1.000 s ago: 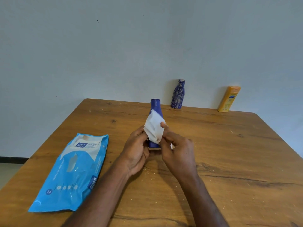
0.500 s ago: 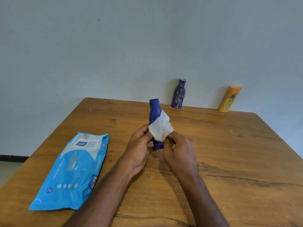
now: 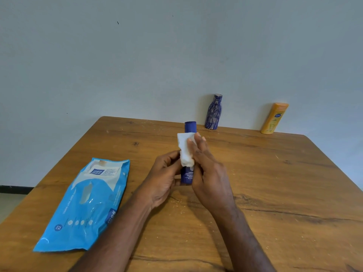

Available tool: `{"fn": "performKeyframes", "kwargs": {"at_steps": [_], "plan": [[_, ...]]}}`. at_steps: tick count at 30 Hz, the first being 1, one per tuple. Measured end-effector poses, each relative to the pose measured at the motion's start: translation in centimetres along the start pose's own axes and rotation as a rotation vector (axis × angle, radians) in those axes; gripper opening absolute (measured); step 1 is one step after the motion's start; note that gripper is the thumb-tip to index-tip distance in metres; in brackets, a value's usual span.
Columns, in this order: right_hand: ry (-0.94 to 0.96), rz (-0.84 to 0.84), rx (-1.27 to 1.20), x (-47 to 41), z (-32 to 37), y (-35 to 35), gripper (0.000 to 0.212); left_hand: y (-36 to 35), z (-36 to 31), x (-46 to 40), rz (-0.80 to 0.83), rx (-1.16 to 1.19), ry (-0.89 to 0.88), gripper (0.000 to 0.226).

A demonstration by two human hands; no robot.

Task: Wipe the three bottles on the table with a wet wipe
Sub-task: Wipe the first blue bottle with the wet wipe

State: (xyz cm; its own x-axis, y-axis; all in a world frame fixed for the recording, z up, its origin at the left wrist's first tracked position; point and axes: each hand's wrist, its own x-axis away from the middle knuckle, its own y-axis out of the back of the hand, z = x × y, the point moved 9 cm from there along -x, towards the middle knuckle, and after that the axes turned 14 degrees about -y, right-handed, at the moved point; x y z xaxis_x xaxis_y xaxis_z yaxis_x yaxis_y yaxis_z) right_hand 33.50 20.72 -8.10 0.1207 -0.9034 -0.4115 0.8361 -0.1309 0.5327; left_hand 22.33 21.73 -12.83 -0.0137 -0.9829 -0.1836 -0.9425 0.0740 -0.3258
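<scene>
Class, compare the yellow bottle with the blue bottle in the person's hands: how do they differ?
The yellow bottle stands at the table's far edge by the wall, untouched; the blue bottle is held in both hands. The yellow bottle is bare; the blue bottle is partly covered by a white wipe. Both are plastic bottles, caps up.

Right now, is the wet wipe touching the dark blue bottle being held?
Touching. In the head view, the right hand presses the wet wipe flat against the blue bottle; no gap shows between them, and the left hand grips the bottle's lower part.
</scene>
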Motion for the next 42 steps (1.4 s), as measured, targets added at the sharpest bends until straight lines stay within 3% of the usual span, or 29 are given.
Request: {"fn": "performKeyframes", "kwargs": {"at_steps": [3, 7, 12, 18, 23, 26, 31, 35, 39, 42], "plan": [[-0.093, -0.039, -0.163, -0.8, -0.9, 1.3, 0.059, -0.9, 0.3, 0.3, 0.064, 0.031, 0.016, 0.032], [-0.246, -0.006, -0.391, -1.1, -2.3, 1.5, 0.040, -0.8, 0.5, 0.0, 0.001, 0.142, -0.002, 0.036], [-0.271, 0.018, -0.338, -0.4, -2.5, 0.9, 0.019, 0.5, 0.5, -0.4, -0.152, 0.307, 0.007, 0.030], [-0.314, -0.023, -0.451, -0.1, -3.0, 0.6, 0.020, 1.8, 1.6, -0.3, -0.331, 0.438, 0.078, 0.033], [-0.279, -0.082, -0.490, 0.1, -2.8, 1.0, 0.018, 1.8, 0.6, -0.4, -0.257, 0.428, 0.062, 0.048], [-0.252, -0.057, -0.376, 0.1, -2.7, 0.9, 0.019, 2.3, 0.1, -0.5, -0.220, 0.271, 0.034, 0.047], [0.001, -0.040, 0.088, 0.6, -0.7, -0.9, 0.029, 2.7, 0.2, -0.3, -0.267, 0.128, 0.020, 0.041], [0.178, -0.026, 0.118, 1.0, 1.0, -1.8, 0.026, 3.0, 0.5, -0.3, -0.335, 0.250, 0.050, 0.034], [0.196, -0.213, -0.054, 1.6, 1.6, 0.5, 0.023, 2.2, 0.7, 0.0, -0.364, 0.514, 0.051, 0.040], [-0.113, -0.300, -0.396, 1.5, -0.4, 1.6, 0.030, 0.7, 1.2, 0.1, -0.343, 0.616, 0.070, 0.035]]}}
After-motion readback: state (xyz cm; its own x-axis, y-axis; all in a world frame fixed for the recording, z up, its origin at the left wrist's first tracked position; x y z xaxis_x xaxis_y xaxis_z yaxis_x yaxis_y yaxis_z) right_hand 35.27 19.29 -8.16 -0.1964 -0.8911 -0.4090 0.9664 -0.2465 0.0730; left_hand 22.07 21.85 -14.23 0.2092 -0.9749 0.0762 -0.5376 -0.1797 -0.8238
